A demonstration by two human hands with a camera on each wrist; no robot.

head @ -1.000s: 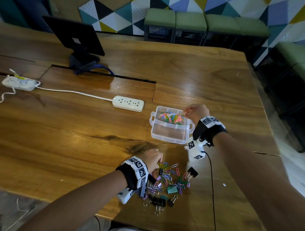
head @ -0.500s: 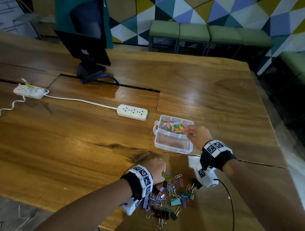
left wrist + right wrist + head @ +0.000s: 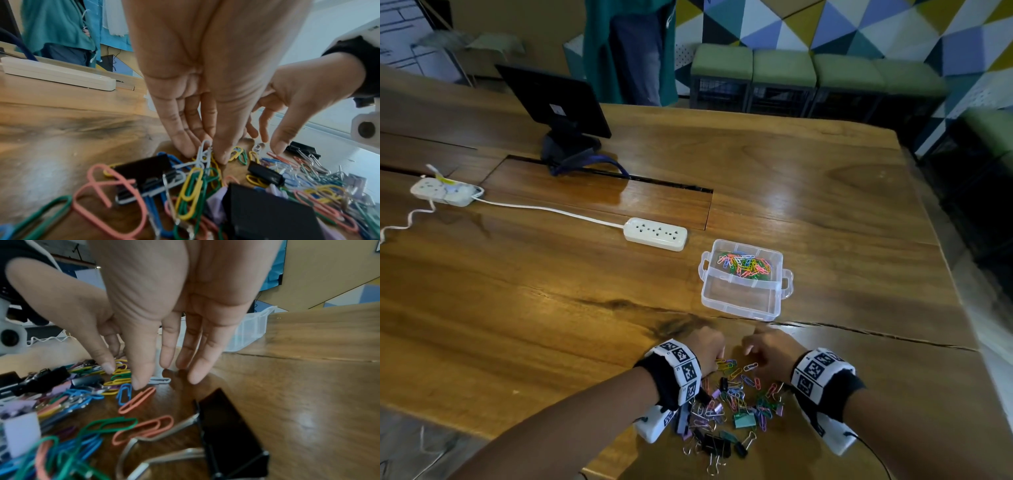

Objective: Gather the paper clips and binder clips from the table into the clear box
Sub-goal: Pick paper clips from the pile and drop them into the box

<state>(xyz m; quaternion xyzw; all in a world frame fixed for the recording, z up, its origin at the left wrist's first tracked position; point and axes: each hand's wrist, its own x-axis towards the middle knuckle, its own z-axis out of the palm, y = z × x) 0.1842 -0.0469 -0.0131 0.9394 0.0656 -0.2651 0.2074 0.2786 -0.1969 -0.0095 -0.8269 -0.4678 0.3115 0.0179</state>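
A pile of coloured paper clips and binder clips (image 3: 732, 407) lies near the table's front edge. The clear box (image 3: 739, 301) stands beyond it, with several paper clips (image 3: 744, 264) in its far compartment and nothing in the near one. My left hand (image 3: 717, 356) is at the pile's far left, and in the left wrist view its thumb and fingers (image 3: 185, 146) pinch an upright white paper clip (image 3: 202, 152). My right hand (image 3: 751, 349) is at the pile's far right edge. Its fingers (image 3: 193, 378) point straight down to the wood beside a pale paper clip (image 3: 161, 380), holding nothing.
A black binder clip (image 3: 228, 426) lies just under my right wrist. A white power strip (image 3: 655, 234) and its cord lie left of the box. A monitor (image 3: 554, 102) stands further back. A crack in the wood (image 3: 876, 334) runs right from the box.
My right hand has come back from the box's far compartment to the pile, empty. The left hand stayed at the pile's edge. The head view has tilted, so everything sits lower.
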